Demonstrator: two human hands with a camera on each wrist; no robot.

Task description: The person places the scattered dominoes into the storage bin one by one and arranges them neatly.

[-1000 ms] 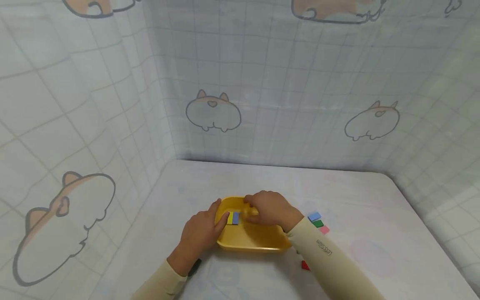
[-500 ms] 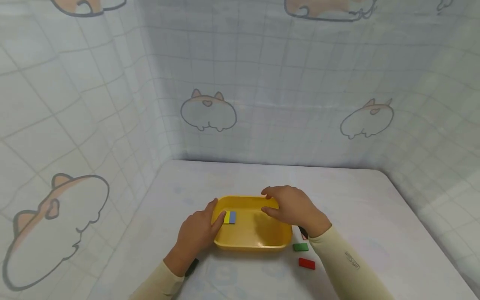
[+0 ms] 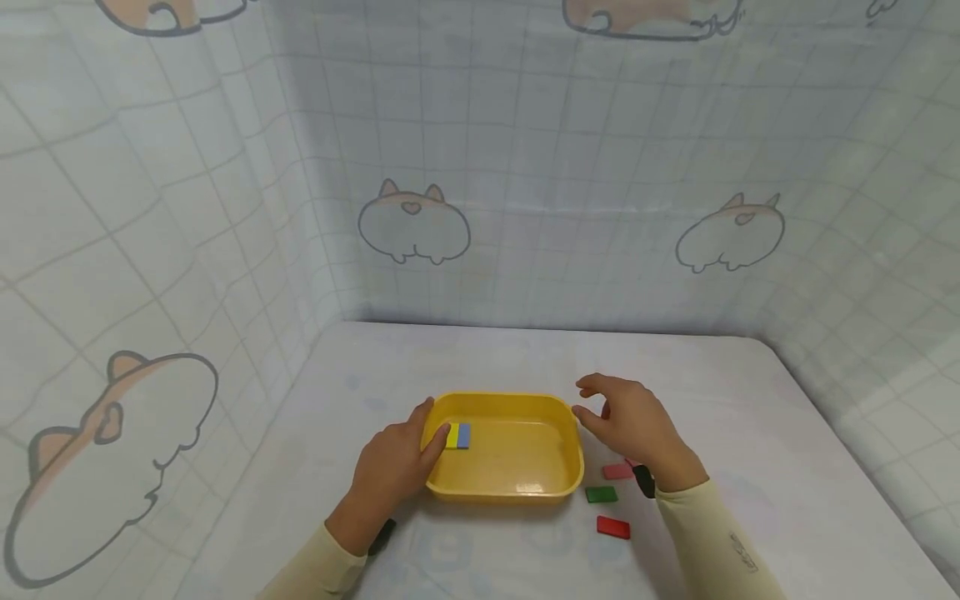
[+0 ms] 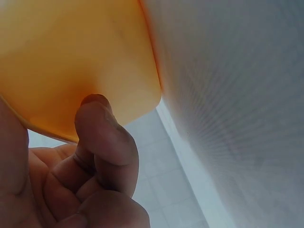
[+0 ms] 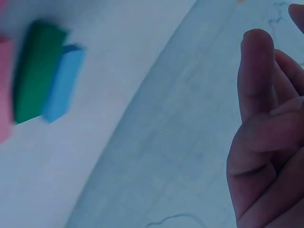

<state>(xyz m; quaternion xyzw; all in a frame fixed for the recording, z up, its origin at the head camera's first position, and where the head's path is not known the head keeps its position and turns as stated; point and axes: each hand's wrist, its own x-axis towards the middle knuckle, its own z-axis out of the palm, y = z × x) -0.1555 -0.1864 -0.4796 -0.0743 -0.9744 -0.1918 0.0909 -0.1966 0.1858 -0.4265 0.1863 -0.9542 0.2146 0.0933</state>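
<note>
A shallow yellow plastic tray (image 3: 517, 467) stands on the table, with a yellow block (image 3: 452, 436) and a blue block (image 3: 464, 436) side by side near its left wall. My left hand (image 3: 393, 467) grips the tray's left rim, thumb over the inside; the left wrist view shows curled fingers against the outer wall. Just right of the tray hovers my right hand (image 3: 630, 421), fingers loosely bent and nothing between them. Below it lie a pink block (image 3: 617, 472), a green block (image 3: 602, 494) and a red block (image 3: 613, 527). Other blocks are partly hidden by this hand.
In the right wrist view, a green block (image 5: 38, 71) and a light blue block (image 5: 65, 85) lie beside a pink one. A white cloth covers the table (image 3: 450, 358). Grid-patterned curtains (image 3: 570, 167) rise behind it and at both sides.
My right hand has come out of the tray and moved right, above the loose blocks, uncovering the red, green and pink ones. The left hand keeps its grip on the rim.
</note>
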